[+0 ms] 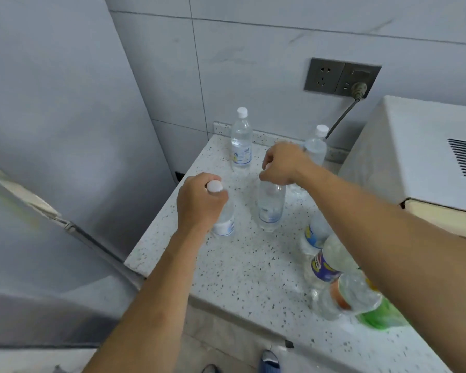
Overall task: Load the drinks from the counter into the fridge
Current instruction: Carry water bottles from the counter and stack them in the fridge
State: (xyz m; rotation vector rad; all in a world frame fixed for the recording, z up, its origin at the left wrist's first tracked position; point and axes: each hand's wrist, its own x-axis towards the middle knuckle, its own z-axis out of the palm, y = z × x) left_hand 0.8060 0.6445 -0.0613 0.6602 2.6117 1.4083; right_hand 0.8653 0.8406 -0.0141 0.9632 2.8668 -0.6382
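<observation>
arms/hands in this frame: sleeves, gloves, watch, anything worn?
Both forearms are bare to the frame edge: no sleeves in view. Left hand and right hand are ungloved, with no watch, ring or wristband visible. No markings or cables.

- The left hand (199, 201) covers the neck and shoulder of its water bottle (224, 224); only the white cap and lower label show.
- The right hand (281, 164) hides the cap of the second bottle (271, 205).
- The right forearm (382, 224) crosses the bottles lying at the counter's right (331, 267), which are blurred, labels unreadable.
- The green bottle (382, 316) is mostly hidden.
- The fridge (38, 238) is cut off by the left edge.
</observation>
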